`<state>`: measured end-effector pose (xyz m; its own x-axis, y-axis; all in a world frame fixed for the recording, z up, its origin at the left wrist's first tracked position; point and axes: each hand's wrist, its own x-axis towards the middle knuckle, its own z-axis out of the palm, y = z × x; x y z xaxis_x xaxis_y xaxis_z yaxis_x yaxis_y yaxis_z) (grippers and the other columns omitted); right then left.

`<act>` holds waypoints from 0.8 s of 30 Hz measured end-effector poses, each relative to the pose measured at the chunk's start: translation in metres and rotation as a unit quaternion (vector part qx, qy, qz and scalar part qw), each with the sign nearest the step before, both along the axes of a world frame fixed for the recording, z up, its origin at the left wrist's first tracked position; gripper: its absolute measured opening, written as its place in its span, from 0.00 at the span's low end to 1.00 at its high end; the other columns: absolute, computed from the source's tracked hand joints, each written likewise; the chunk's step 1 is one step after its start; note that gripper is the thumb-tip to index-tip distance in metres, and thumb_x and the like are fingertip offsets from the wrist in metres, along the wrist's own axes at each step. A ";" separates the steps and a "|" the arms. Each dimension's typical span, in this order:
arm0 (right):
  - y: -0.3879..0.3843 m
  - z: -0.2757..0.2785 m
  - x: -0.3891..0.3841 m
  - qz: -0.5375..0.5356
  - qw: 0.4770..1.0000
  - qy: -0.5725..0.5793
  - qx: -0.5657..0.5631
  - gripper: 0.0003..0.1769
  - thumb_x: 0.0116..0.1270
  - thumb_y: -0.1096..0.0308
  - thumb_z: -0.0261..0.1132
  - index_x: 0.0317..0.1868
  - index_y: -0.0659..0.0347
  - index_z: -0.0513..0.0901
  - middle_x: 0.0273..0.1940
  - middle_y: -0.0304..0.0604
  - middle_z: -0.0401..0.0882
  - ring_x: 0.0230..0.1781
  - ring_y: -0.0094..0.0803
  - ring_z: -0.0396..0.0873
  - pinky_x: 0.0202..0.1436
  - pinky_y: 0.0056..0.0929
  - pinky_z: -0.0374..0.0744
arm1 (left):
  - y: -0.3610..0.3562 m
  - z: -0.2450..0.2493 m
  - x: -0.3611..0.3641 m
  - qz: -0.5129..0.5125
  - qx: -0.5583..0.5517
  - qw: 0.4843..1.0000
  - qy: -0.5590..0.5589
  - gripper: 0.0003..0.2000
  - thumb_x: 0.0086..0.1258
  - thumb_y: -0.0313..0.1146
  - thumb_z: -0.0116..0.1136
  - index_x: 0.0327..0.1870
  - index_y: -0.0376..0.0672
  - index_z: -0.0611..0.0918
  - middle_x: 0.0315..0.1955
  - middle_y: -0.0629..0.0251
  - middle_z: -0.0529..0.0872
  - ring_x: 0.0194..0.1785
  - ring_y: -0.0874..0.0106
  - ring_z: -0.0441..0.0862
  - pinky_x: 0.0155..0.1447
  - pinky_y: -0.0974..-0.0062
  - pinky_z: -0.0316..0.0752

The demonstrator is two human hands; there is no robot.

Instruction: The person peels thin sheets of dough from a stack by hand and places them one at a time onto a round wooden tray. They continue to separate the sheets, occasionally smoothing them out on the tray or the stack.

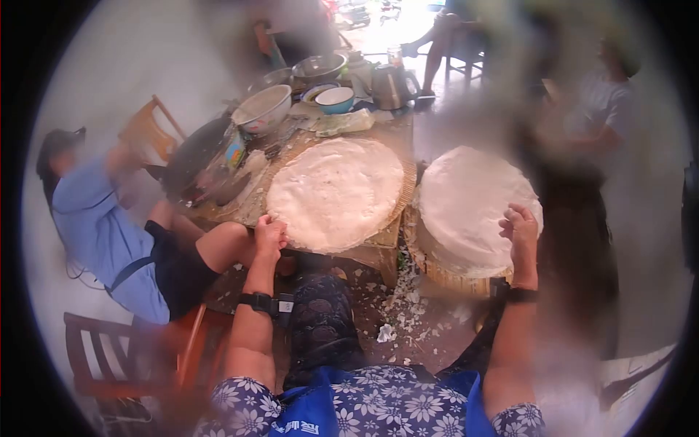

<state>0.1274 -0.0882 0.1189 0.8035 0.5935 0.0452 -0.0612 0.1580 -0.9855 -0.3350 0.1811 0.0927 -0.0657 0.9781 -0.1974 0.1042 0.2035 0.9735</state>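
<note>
My left hand [271, 234] is at the near left edge of a large round pale sheet [335, 193], soft and dough-like, its fingers pinched together at the rim. The sheet lies on a round woven mat [409, 182] on the table. To the right, a thick round stack of similar white sheets [473, 207] rests on a woven base [455, 282]. My right hand [519, 222] hovers over the right side of this stack, fingers loosely bent and apart, with nothing visible in them.
Behind the sheet stand a patterned basin [263, 109], metal bowls [319, 67], a blue bowl [335, 100] and a metal kettle [391, 87]. A person in blue [102, 211] sits at the left, near a wooden chair [109, 353]. White scraps [386, 333] litter the floor.
</note>
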 end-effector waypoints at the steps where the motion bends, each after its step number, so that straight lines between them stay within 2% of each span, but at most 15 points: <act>1: -0.001 0.005 -0.001 -0.003 1.000 -0.007 -0.004 0.13 0.62 0.68 0.59 0.46 0.64 0.78 0.30 0.35 0.76 0.25 0.22 0.77 0.23 0.19 0.75 | 0.003 -0.004 0.001 0.002 0.028 0.999 0.026 0.28 0.55 0.27 0.57 0.59 0.42 0.66 0.21 0.69 0.77 0.13 0.77 0.71 0.15 0.79 0.64; 2: -0.001 0.005 0.001 -0.002 1.000 -0.003 -0.008 0.13 0.62 0.68 0.59 0.46 0.64 0.78 0.30 0.35 0.76 0.25 0.21 0.76 0.23 0.19 0.75 | 0.001 -0.003 0.006 0.037 0.047 0.993 0.102 0.31 0.55 0.27 0.58 0.62 0.39 0.63 0.19 0.68 0.77 0.11 0.78 0.69 0.11 0.80 0.59; 3: -0.003 0.004 0.003 0.000 1.000 0.000 -0.011 0.12 0.62 0.68 0.59 0.46 0.63 0.78 0.29 0.35 0.76 0.25 0.21 0.76 0.23 0.19 0.75 | 0.002 -0.003 0.005 0.058 0.058 0.979 0.188 0.35 0.52 0.28 0.60 0.64 0.38 0.61 0.26 0.61 0.80 0.20 0.69 0.78 0.21 0.72 0.71; 4: -0.004 0.003 0.004 0.006 1.000 -0.002 -0.005 0.12 0.62 0.68 0.59 0.45 0.63 0.78 0.29 0.35 0.76 0.25 0.21 0.76 0.23 0.19 0.74 | -0.001 -0.006 0.005 0.097 0.141 0.932 0.320 0.37 0.50 0.29 0.61 0.65 0.41 0.61 0.35 0.56 0.80 0.31 0.62 0.79 0.32 0.67 0.74; 5: -0.006 0.002 0.004 0.010 1.000 -0.005 0.000 0.12 0.63 0.68 0.59 0.45 0.63 0.78 0.29 0.35 0.76 0.24 0.21 0.75 0.23 0.18 0.74 | -0.004 -0.005 0.005 0.133 0.214 0.860 0.445 0.38 0.47 0.30 0.61 0.65 0.44 0.61 0.44 0.51 0.80 0.43 0.55 0.81 0.44 0.62 0.77; 8: -0.011 0.003 0.004 0.012 1.000 -0.008 0.003 0.11 0.63 0.68 0.59 0.45 0.62 0.78 0.29 0.34 0.76 0.24 0.20 0.75 0.23 0.18 0.74 | -0.002 0.022 0.011 0.096 0.280 0.841 0.453 0.38 0.48 0.32 0.63 0.65 0.40 0.62 0.45 0.48 0.80 0.51 0.52 0.77 0.57 0.63 0.70; 11: -0.013 0.005 0.004 0.004 1.000 0.006 0.000 0.11 0.63 0.68 0.60 0.45 0.62 0.78 0.29 0.34 0.76 0.24 0.20 0.75 0.23 0.18 0.74 | 0.009 0.084 0.023 0.007 0.240 0.892 0.384 0.37 0.49 0.33 0.64 0.65 0.41 0.64 0.46 0.47 0.80 0.53 0.55 0.77 0.57 0.64 0.71; 14: -0.013 0.006 0.012 -0.008 1.000 0.003 -0.006 0.11 0.63 0.68 0.60 0.45 0.62 0.78 0.29 0.34 0.76 0.24 0.20 0.75 0.23 0.19 0.74 | 0.014 0.121 0.051 -0.057 0.300 0.877 0.371 0.34 0.52 0.33 0.64 0.63 0.41 0.67 0.51 0.48 0.79 0.57 0.57 0.75 0.60 0.67 0.69; 17: -0.019 0.001 0.028 -0.014 1.000 -0.007 0.008 0.12 0.63 0.69 0.59 0.46 0.63 0.79 0.30 0.35 0.76 0.25 0.21 0.76 0.23 0.19 0.75 | 0.018 0.094 0.094 -0.159 0.377 0.839 0.360 0.27 0.56 0.38 0.60 0.59 0.41 0.71 0.51 0.48 0.78 0.55 0.54 0.75 0.59 0.61 0.69; 18: -0.024 0.004 0.028 -0.029 1.000 -0.005 0.005 0.12 0.63 0.70 0.59 0.47 0.63 0.79 0.30 0.35 0.77 0.25 0.21 0.76 0.24 0.20 0.75 | 0.000 0.094 0.111 -0.194 0.377 0.825 0.373 0.25 0.61 0.41 0.57 0.59 0.41 0.72 0.55 0.50 0.75 0.60 0.55 0.71 0.62 0.61 0.66; 21: -0.035 -0.001 0.043 -0.066 0.998 0.002 -0.001 0.11 0.63 0.70 0.59 0.45 0.62 0.79 0.30 0.35 0.78 0.26 0.22 0.77 0.24 0.20 0.76 | -0.015 0.050 0.152 -0.247 0.444 0.760 0.405 0.24 0.63 0.41 0.54 0.60 0.43 0.72 0.59 0.50 0.72 0.65 0.57 0.66 0.66 0.62 0.62; 22: -0.037 -0.004 0.049 -0.072 0.997 0.001 -0.007 0.11 0.63 0.70 0.59 0.45 0.62 0.79 0.30 0.35 0.78 0.26 0.21 0.77 0.24 0.20 0.76 | -0.021 0.043 0.163 -0.265 0.407 0.775 0.404 0.24 0.64 0.42 0.53 0.61 0.44 0.71 0.62 0.52 0.70 0.67 0.57 0.63 0.69 0.60 0.58; 24: -0.041 -0.008 0.058 -0.079 0.997 0.001 -0.016 0.10 0.63 0.70 0.58 0.44 0.61 0.79 0.30 0.35 0.78 0.26 0.21 0.77 0.24 0.20 0.76 | -0.034 0.033 0.179 -0.263 0.407 0.761 0.432 0.24 0.65 0.42 0.52 0.61 0.44 0.71 0.61 0.52 0.71 0.67 0.58 0.64 0.68 0.60 0.59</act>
<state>0.1853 -0.1291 0.1106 0.8874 0.4603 0.0261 -0.0404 0.1341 -0.9901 -0.1559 0.1476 0.1256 0.6159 0.6891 0.3819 0.6354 -0.7211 0.2762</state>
